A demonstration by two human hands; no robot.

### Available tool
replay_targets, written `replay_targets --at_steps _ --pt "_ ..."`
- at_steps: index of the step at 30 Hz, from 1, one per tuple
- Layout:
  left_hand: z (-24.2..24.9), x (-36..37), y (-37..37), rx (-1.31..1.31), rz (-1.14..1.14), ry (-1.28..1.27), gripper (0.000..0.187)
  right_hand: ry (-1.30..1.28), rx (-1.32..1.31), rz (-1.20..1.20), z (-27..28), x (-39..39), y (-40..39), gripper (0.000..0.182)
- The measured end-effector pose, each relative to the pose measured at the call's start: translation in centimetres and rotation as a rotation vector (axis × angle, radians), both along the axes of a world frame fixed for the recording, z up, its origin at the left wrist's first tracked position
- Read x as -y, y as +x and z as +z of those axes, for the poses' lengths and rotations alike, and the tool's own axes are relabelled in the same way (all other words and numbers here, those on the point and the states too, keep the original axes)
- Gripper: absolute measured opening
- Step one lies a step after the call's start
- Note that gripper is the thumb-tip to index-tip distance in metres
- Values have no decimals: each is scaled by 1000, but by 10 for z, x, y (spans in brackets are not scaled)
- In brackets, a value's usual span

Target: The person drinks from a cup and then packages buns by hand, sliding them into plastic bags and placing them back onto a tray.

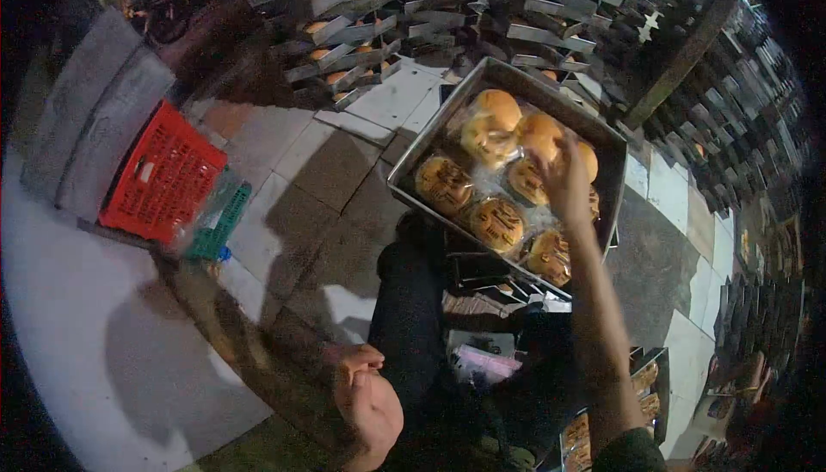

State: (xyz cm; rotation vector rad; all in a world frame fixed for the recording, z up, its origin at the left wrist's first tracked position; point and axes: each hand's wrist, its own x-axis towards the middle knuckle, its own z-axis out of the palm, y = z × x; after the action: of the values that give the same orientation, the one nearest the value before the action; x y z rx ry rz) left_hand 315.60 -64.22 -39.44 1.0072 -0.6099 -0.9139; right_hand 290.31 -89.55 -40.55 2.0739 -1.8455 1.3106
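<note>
A deep metal tray [508,252] holds several round buns; the lower ones are in clear printed plastic bags, such as this bagged bun [496,224]. My right hand [565,181] reaches into the tray from the right, its fingers slightly blurred around the near edge of a plain golden bun [539,132]. Another plain bun [498,108] rests at the far side on top of the bagged ones. Low in the view, my left hand [372,403] is raised by my leg, fingers curled toward the thumb, with nothing visible in it.
Left of me, a red plastic crate [168,175] stands beside a green basket [222,221] and grey bins [112,119]. Stacks of metal trays [353,42] fill the back and right. Near my right elbow is another tray of bagged buns [647,407]. A post [684,63] rises at right.
</note>
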Motion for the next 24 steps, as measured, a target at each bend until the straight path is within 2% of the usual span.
replay_targets --at_steps 1,2,3,4,5,6,7,8,10,12,14,15,16,18,19,20,21,22,23,24 --pt "-4 -1 2 -1 -9 36 26 -32 1 -109 7 -46 21 20" --pt "-10 0 4 -3 -12 71 24 -91 119 -115 -35 -86 36 17" --pt "-19 2 5 -6 -12 74 24 249 -94 100 -42 -159 43 21" --pt "-30 5 7 -38 -23 152 22 322 -405 541 -126 -203 30 27" --pt "-41 8 5 -68 -38 233 20 585 -357 402 -141 -257 44 29" --pt "-51 11 -1 -65 -53 242 20 588 -554 492 -121 -274 50 34" --pt "-61 16 -11 -28 -132 311 19 719 -629 534 -124 -290 46 44" --pt "-68 20 -20 11 -212 379 18 733 -616 520 -128 -299 44 44" --pt "-73 27 -40 110 -331 385 22 579 -605 673 -125 -306 42 48" --pt "-93 32 -49 197 -402 398 23 533 -519 644 -112 -313 52 41" --pt "-114 33 -55 121 -523 382 24 903 -306 282 -108 -318 60 34" --pt "-115 33 -56 116 -570 375 27 737 -387 167 -117 -313 58 28" --pt "-116 28 -55 112 -569 378 27 741 -390 169 -119 -319 51 28" --pt "-118 25 -49 126 -831 356 37 796 -89 544 -114 -315 39 23" --pt "-116 24 -42 185 -1077 173 43 913 672 455 -71 -300 44 15" --pt "-107 22 -37 177 -1069 178 43 901 513 308 -43 -286 30 7" --pt "-92 20 -33 238 -1245 262 44 565 377 311 -13 -260 23 8" --pt "-80 19 -31 304 -1423 345 46 635 402 186 11 -243 9 15" --pt "-76 17 -34 217 -1253 370 38 711 555 131 31 -231 2 16" --pt "-73 19 -35 214 -1258 379 38 534 650 175 38 -221 1 17"
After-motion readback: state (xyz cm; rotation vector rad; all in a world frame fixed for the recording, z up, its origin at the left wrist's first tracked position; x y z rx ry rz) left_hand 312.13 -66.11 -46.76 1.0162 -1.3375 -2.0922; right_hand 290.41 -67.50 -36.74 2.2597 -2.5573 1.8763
